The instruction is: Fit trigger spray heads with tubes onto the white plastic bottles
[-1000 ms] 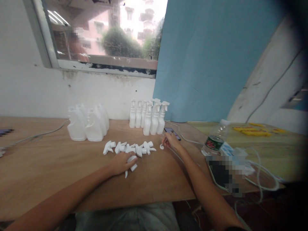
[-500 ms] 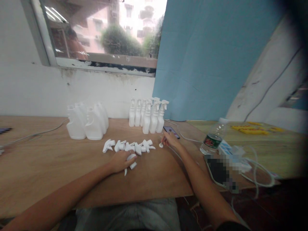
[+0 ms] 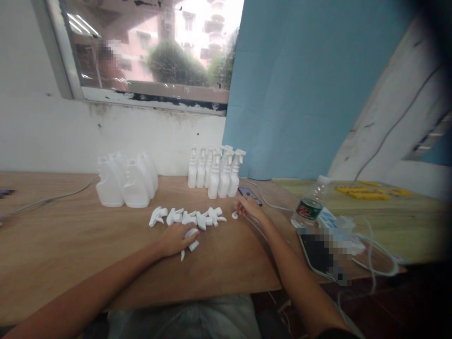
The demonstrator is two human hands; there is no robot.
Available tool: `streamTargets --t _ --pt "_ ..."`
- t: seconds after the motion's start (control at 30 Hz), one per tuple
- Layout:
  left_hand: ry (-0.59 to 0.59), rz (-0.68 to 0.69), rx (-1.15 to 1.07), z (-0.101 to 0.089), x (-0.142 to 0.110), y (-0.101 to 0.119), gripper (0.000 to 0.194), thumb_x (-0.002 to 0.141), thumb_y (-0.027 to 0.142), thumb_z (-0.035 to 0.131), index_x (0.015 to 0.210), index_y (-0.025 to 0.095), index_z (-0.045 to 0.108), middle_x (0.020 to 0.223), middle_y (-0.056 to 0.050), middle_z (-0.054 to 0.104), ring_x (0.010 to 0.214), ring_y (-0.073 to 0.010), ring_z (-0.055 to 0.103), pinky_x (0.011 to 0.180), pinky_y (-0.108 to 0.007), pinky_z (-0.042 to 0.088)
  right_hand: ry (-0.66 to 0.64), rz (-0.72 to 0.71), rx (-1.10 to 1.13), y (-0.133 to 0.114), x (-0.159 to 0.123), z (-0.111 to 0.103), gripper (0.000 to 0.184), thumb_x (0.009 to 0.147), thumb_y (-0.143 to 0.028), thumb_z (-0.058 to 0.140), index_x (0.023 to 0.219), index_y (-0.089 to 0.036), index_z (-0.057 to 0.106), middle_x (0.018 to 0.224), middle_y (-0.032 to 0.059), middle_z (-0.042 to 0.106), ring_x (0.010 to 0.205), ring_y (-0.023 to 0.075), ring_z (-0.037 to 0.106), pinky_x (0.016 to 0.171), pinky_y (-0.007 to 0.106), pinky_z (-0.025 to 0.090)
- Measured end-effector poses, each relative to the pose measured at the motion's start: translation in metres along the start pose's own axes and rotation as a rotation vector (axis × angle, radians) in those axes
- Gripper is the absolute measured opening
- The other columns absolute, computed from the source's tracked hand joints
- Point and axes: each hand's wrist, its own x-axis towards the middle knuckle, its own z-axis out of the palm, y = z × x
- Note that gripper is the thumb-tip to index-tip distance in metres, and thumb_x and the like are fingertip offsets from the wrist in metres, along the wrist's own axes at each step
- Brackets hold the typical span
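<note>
My left hand (image 3: 177, 239) rests on the table with its fingers closed round a white trigger spray head (image 3: 191, 240), whose trigger points toward me. Just beyond it lies a row of several loose white spray heads (image 3: 189, 217). My right hand (image 3: 250, 207) has its fingers pinched together above a small round white piece (image 3: 235, 215); what they grip, if anything, is too small to make out. Behind that hand stand several white spray bottles (image 3: 225, 181), some topped with spray heads. At the left a cluster of white bottles with open necks (image 3: 137, 186) stands upright.
A phone (image 3: 250, 195) lies behind my right hand. To the right are a clear water bottle (image 3: 310, 205), another phone-like device (image 3: 319, 254), a tissue pack (image 3: 341, 230) and coiled white cable (image 3: 386, 272). Yellow items (image 3: 365, 192) lie farther back. A cable runs beside my right wrist.
The whole view has shifted slightly. My left hand still holds the spray head, and my right hand stays by the small round piece with hardly any movement.
</note>
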Motion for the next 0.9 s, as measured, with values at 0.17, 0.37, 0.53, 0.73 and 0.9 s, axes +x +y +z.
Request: streamTargets --t 0.17,0.37,0.53,0.73,0.9 --pt "0.034 -0.034 0.038 0.004 0.0 -0.001 0.048 0.093 0.054 0.03 0.089 0.02 0.063 0.079 -0.004 0.067 0.075 -0.02 0.06 0.069 -0.029 0.04 0.024 -0.003 0.011 0.001 0.001 -0.002 0.038 0.079 -0.032 0.041 0.049 -0.015 0.056 0.037 0.0044 0.055 0.027 0.01 0.043 0.032 0.02 0.032" --pt "0.024 -0.001 -0.001 0.004 0.0 -0.003 0.046 0.094 0.052 0.03 0.09 0.02 0.063 0.081 -0.004 0.067 0.077 -0.0199 0.06 0.07 -0.029 0.04 0.053 -0.009 0.025 -0.002 -0.002 -0.01 0.035 0.077 -0.03 0.04 0.05 -0.016 0.056 0.038 0.0047 0.055 0.028 0.0107 0.044 0.032 0.02 0.032" --pt "0.031 -0.021 -0.002 0.006 0.001 -0.004 0.046 0.094 0.053 0.03 0.09 0.02 0.063 0.079 -0.004 0.067 0.075 -0.0201 0.061 0.069 -0.03 0.04 0.079 -0.013 0.029 -0.006 -0.004 -0.016 0.036 0.077 -0.031 0.039 0.049 -0.016 0.055 0.036 0.0042 0.054 0.028 0.0115 0.045 0.032 0.021 0.032" --pt "0.025 -0.051 0.038 0.007 0.001 -0.004 0.05 0.093 0.054 0.03 0.081 0.018 0.061 0.076 -0.005 0.066 0.073 -0.0201 0.06 0.067 -0.03 0.04 0.111 -0.039 0.011 -0.006 -0.004 -0.014 0.036 0.077 -0.032 0.038 0.049 -0.017 0.055 0.036 0.0035 0.053 0.028 0.0115 0.044 0.033 0.021 0.032" --pt "0.035 -0.053 0.069 0.008 0.0 -0.005 0.053 0.093 0.055 0.027 0.079 0.017 0.061 0.077 -0.007 0.066 0.074 -0.0217 0.061 0.067 -0.031 0.041 0.108 -0.046 -0.02 0.001 0.001 -0.009 0.036 0.077 -0.031 0.04 0.048 -0.017 0.055 0.036 0.0034 0.054 0.029 0.0108 0.045 0.034 0.021 0.032"
